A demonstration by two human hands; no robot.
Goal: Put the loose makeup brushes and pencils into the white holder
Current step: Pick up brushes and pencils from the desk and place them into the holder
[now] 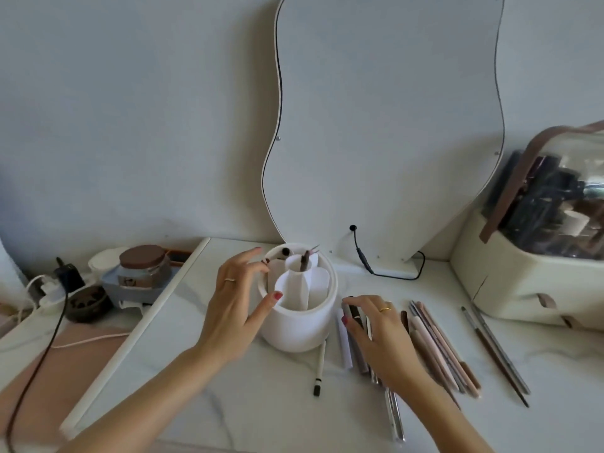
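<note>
Nearest, the right hand (379, 338) lies over loose pencils (354, 346) on the table (261, 403), its fingers closing on a dark one. Thin, stiff and light, they could roll; pinch mid-shaft. Beyond, the left hand (232, 308) steadies the white holder (299, 308), fingers spread, thumb on its rim. More brushes (444, 344) lie rightward.

The white holder (299, 313) stands in the middle of the marble top (228, 403). In front of the holder the surface is free, except for one white pencil (320, 366). Right of the holder, a row of pencils and brushes (434, 348) blocks the way. Behind the holder the mirror (385, 125) and its cable (369, 266) close the space. Left of the holder a raised white edge (137, 335) limits the room.
</note>
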